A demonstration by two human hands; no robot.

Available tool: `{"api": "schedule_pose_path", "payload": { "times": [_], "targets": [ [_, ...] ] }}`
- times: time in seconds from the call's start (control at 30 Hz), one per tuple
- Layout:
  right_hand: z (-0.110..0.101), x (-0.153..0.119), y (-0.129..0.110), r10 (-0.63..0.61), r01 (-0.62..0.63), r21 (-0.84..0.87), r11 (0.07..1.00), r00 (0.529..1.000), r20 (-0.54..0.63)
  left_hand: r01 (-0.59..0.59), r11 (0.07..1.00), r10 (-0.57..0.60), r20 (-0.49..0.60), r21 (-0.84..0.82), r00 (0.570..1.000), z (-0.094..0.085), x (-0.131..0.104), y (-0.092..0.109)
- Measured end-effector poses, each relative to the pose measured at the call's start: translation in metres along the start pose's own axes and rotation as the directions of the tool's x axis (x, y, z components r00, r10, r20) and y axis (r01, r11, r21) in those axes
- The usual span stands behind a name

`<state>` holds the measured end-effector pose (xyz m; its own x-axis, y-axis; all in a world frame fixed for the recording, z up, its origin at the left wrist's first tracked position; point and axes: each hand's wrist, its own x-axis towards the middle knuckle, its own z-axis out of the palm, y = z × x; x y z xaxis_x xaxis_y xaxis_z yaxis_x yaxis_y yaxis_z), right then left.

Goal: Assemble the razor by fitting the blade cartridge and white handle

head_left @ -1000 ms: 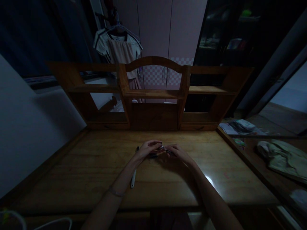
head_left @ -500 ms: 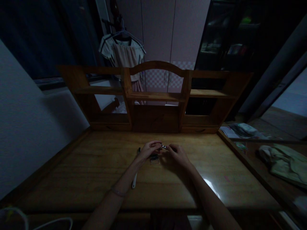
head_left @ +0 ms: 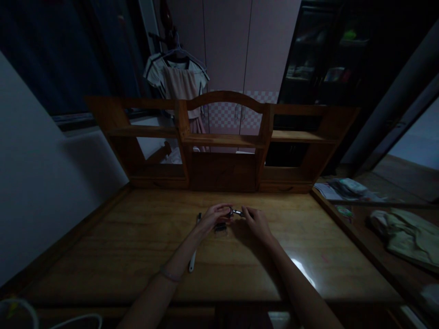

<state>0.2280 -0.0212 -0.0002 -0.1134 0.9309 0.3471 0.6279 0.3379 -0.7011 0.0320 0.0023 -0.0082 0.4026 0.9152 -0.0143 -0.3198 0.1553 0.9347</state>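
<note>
Over the middle of the wooden desk, a small shiny metal piece with darker ends spans the gap between my two hands; it is too small and dim to name. My left hand is closed around its left end, fingers bent. The fingertips of my right hand pinch its right end. Just below my left hand, a small black item lies with a clear, see-through piece on the desk. A slim white handle with a dark top end rests left of them, partly hidden behind my left forearm.
A wooden shelf unit stands along the back of the desk. To the right lie a pale folded cloth and papers with plastic bags. A white cable loops at the lower left. The room is dim.
My right hand has shifted slightly right, away from my left hand, and more of the shiny metal piece shows between them. The things on the desk have stayed in place.
</note>
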Motion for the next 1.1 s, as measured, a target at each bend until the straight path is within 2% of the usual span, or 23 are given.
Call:
{"api": "schedule_pose_path", "payload": {
  "times": [0.67, 1.1],
  "targets": [
    [0.0014, 0.0007, 0.0029, 0.012, -0.013, 0.029, 0.999, 1.000, 0.023, 0.010, 0.998, -0.011, -0.009, -0.056, 1.000, 0.0035, -0.0012, 0.0035],
    [-0.0003, 0.0000, 0.0014, 0.017, -0.017, 0.018, 1.000, 1.000, 0.013, -0.002, 1.000, 0.002, -0.023, -0.029, 1.000, 0.0053, -0.0007, 0.0026]
  ]
}}
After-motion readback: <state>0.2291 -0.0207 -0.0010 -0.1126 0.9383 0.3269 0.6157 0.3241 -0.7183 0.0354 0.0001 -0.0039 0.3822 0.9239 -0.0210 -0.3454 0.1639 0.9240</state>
